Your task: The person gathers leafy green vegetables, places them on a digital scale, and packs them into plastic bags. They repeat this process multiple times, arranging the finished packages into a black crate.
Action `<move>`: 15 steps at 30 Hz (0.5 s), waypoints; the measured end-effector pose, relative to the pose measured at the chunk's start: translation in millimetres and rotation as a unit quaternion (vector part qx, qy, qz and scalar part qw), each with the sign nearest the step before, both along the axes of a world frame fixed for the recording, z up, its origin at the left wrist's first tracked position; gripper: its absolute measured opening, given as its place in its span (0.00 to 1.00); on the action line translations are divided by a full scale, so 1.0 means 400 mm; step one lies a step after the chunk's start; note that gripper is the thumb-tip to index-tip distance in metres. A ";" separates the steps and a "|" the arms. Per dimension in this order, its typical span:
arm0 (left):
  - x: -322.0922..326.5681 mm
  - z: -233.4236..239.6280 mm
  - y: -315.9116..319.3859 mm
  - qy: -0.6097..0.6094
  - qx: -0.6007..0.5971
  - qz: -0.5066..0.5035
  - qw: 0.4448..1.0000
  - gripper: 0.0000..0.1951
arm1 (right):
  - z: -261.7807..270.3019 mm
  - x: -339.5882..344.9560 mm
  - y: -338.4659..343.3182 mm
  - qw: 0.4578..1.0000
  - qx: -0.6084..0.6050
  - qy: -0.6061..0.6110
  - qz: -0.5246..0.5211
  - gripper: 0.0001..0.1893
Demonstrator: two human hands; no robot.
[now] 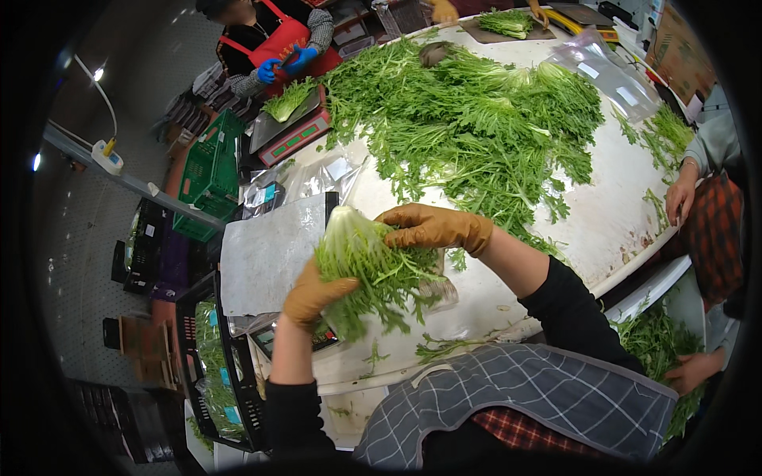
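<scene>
My left hand (311, 294), in a tan rubber glove, holds a head of frilly leafy greens (363, 256) from its left side. The pale cut base points up and away, and the leaves hang toward me. Against the far right side of the same head, my gloved right hand (440, 226) has its fingers bent in on the leaves. Just left of the greens is a flat whitish board (268, 256). A digital scale's panel (326, 336) shows partly behind my left wrist and the leaves.
A large pile of greens (476, 119) covers the white table (619, 238). A red scale (297, 134) bears another head. Plastic bags (321, 175) lie nearby. At left stand a green crate (208, 172) and a black crate (202, 357) with packed greens. Co-workers (280, 47) surround the table.
</scene>
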State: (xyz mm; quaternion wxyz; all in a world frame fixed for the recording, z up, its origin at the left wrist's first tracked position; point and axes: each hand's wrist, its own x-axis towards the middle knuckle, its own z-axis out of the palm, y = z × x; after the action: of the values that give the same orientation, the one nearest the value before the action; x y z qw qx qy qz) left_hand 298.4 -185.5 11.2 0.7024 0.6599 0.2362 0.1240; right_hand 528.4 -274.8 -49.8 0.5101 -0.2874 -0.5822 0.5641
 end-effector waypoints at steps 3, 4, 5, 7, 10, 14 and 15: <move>0.055 -0.068 -0.027 -0.069 -0.069 0.017 0.995 0.42 | 0.004 -0.037 0.016 0.997 0.020 -0.016 -0.078 0.23; 0.072 -0.083 -0.031 -0.071 -0.070 0.061 0.993 0.42 | 0.004 -0.049 0.011 0.994 -0.055 0.059 -0.077 0.23; 0.090 -0.101 -0.034 -0.073 -0.071 0.106 0.989 0.42 | -0.014 -0.061 0.013 0.991 -0.053 0.054 -0.112 0.23; 0.122 -0.128 -0.030 -0.166 -0.054 0.137 0.975 0.31 | -0.064 -0.084 0.034 0.983 -0.042 0.044 -0.173 0.24; 0.156 -0.141 -0.022 -0.234 -0.060 0.173 0.955 0.26 | -0.127 -0.138 0.040 0.973 -0.048 0.110 -0.199 0.30; 0.157 -0.205 0.078 -0.229 -0.118 0.272 0.927 0.22 | -0.151 -0.160 -0.001 0.978 -0.107 0.093 -0.151 0.24; 0.156 -0.208 0.102 -0.237 -0.144 0.285 0.918 0.21 | -0.150 -0.170 -0.010 0.982 -0.110 0.058 -0.141 0.22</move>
State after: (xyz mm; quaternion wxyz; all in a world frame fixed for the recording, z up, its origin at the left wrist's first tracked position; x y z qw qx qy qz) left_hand 360.8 -144.9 -71.8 0.7600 0.4081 0.2564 0.4359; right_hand 460.4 -278.9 -109.8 0.5829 -0.3879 -0.4397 0.5626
